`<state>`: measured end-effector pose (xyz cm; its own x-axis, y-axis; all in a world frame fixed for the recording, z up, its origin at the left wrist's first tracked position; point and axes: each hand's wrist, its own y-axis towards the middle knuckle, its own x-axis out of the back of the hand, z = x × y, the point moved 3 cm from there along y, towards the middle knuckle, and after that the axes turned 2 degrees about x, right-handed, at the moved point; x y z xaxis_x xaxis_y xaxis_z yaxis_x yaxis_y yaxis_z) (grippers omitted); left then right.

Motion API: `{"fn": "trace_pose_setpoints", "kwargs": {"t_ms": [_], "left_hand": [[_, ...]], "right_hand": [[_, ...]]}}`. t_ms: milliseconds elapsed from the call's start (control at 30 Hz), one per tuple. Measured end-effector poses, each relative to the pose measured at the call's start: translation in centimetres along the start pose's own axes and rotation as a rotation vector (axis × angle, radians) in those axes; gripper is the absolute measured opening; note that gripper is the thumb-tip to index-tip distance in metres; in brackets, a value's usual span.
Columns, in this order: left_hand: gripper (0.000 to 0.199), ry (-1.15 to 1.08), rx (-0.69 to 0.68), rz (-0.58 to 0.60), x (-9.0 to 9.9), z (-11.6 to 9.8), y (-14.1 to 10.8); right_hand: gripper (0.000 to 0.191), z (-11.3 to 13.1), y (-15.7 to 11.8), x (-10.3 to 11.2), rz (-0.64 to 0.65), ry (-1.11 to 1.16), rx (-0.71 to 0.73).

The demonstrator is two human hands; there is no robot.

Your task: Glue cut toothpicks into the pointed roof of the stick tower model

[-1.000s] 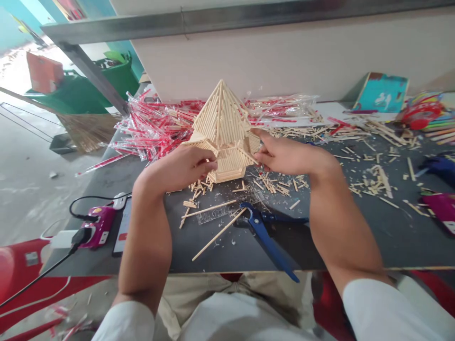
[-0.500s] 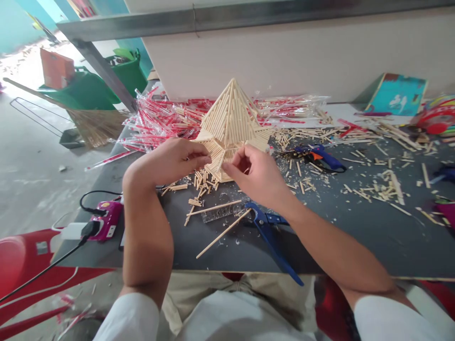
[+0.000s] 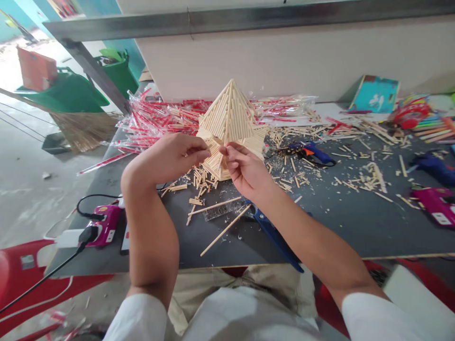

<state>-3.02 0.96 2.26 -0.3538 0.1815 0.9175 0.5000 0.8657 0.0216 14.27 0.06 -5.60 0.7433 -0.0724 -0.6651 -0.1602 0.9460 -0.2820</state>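
A pointed model made of thin wooden sticks (image 3: 232, 113) stands on the dark table in front of me. My left hand (image 3: 177, 154) is bent at the wrist over the model's left front, thumb and fingers drawn together; whatever is between them is too small to name. In front of the model, my right hand (image 3: 245, 168) is closed in a pinch, its fingertips beside the left ones. What it pinches cannot be made out. Below my hands lie two loose sticks (image 3: 225, 231), a clear ruler (image 3: 222, 209) and a blue-handled cutting tool (image 3: 277, 237), partly covered by my right forearm.
Red-and-clear plastic wrappers (image 3: 159, 118) are heaped behind at left. A blue glue gun (image 3: 314, 152) lies right of the model among stick offcuts (image 3: 373, 177). A magenta power strip (image 3: 106, 225) with cords sits at the left edge. A metal bar (image 3: 227, 23) crosses above.
My right hand has risen slightly and turned, its fingertips now higher against the model. My left hand stays nearly in place. The view has swung a little to the right.
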Motion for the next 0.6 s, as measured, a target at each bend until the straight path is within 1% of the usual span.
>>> {"fn": "trace_pose_setpoints", "kwargs": {"t_ms": [133, 333, 500, 600], "left_hand": [[0.028, 0.016, 0.013, -0.025, 0.4, 0.4, -0.3], [0.027, 0.006, 0.024, -0.025, 0.5, 0.8, -0.4], [0.027, 0.014, 0.030, -0.017, 0.4, 1.2, -0.4], [0.028, 0.030, 0.022, -0.029, 0.3, 1.1, -0.3]], "right_hand": [[0.018, 0.1, 0.4, 0.0, 0.012, 0.024, 0.004], [0.020, -0.1, 0.6, 0.1, 0.025, 0.120, -0.008], [0.019, -0.1, 0.6, -0.1, 0.022, 0.064, 0.024], [0.019, -0.2, 0.5, -0.2, 0.036, 0.105, 0.011]]}}
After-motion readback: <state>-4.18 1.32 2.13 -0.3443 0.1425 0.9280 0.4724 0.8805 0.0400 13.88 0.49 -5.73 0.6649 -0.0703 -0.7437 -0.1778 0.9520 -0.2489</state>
